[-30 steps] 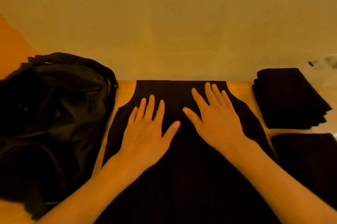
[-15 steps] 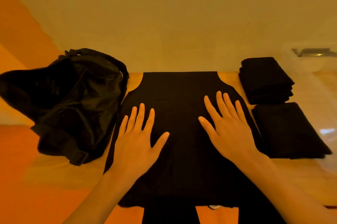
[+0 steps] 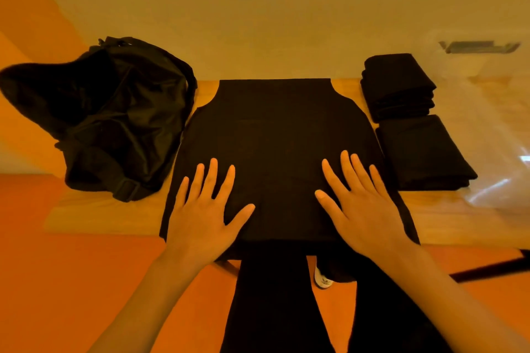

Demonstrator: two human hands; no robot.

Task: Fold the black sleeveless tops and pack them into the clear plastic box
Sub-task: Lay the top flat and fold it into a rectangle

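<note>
Black sleeveless top (image 3: 275,134) lies spread flat on the middle of the wooden table (image 3: 97,215), neck end at the far edge by the wall, armhole cutouts showing at both far corners, hem end hanging over the near edge. Left hand (image 3: 203,209) rests palm down on the near left part of the top, fingers straight and spread, gripping nothing. Right hand (image 3: 364,203) rests palm down on the near right part, fingers likewise straight and fanned, holding nothing. The hands are apart, thumbs pointing toward each other.

Right of the top: a stack of folded black tops (image 3: 398,88) at the far side, and another folded black top (image 3: 424,154) just near of it. Clear plastic box (image 3: 493,111) sits at the far right, blurry, just beside those folded piles; can't tell whether they touch.

Left of the top: a crumpled black bag (image 3: 123,123) with a strap, on the table's left end.

Below the table edge: the person's black trousers (image 3: 272,309), a white shoe (image 3: 323,278), orange floor (image 3: 71,281).
</note>
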